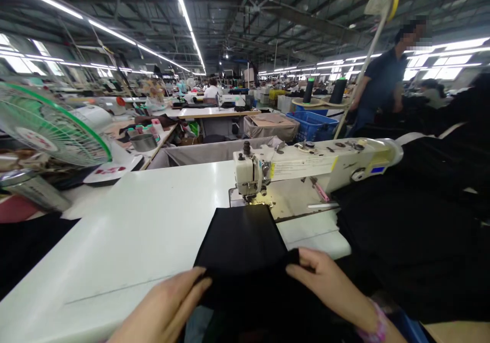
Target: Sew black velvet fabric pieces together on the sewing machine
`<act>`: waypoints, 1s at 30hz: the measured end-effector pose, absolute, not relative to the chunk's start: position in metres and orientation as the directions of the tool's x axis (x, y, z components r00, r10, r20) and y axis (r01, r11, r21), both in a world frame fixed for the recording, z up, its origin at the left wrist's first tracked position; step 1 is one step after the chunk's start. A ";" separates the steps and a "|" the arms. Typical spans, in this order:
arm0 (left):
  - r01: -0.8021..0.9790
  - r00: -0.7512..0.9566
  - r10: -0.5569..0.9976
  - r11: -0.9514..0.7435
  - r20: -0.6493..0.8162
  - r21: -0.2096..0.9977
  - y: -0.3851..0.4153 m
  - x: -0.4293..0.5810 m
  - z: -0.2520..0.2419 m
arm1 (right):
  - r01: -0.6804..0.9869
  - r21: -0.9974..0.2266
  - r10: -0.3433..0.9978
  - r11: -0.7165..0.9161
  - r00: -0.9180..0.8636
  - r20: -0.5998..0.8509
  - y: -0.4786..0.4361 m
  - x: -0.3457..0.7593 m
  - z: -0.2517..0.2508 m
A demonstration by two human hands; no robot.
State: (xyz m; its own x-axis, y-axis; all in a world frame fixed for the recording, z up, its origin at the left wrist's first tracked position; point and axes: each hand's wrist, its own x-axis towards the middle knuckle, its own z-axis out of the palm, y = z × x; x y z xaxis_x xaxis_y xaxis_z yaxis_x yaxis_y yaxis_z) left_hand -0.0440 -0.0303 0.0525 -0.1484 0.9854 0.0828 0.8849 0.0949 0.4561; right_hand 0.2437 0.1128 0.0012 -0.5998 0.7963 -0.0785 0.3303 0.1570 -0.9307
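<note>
A piece of black fabric (241, 238) lies over the front edge of the white sewing table (153, 220) and hangs down toward me. Its far end reaches the needle area of a white sewing machine (302, 164); whether it lies under the presser foot I cannot tell. My left hand (168, 302) pinches the fabric's left edge between thumb and fingers. On the opposite edge, my right hand (325, 279) grips a small fold of the same cloth.
A green-rimmed fan (53, 123) and a silver can (34, 190) stand at the left. More black cloth (401, 220) is heaped at the right. Behind the machine are a blue basket (312, 124) and thread cones (339, 91). A person (383, 75) is at the back right.
</note>
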 end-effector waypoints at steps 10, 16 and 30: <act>0.915 -0.335 0.942 0.321 0.015 0.243 0.124 -0.085 0.017 | 0.503 -0.802 0.939 0.321 -0.280 0.200 0.206 0.154 -0.031; 0.832 -0.405 0.913 0.342 0.057 0.437 0.136 -0.091 -0.009 | 0.497 -0.809 0.949 0.314 -0.197 0.248 0.211 0.138 -0.045; -0.117 -0.530 0.848 -0.041 -0.027 0.992 0.042 -0.049 0.013 | -0.128 -0.992 0.984 0.004 -0.175 0.027 0.161 0.183 -0.044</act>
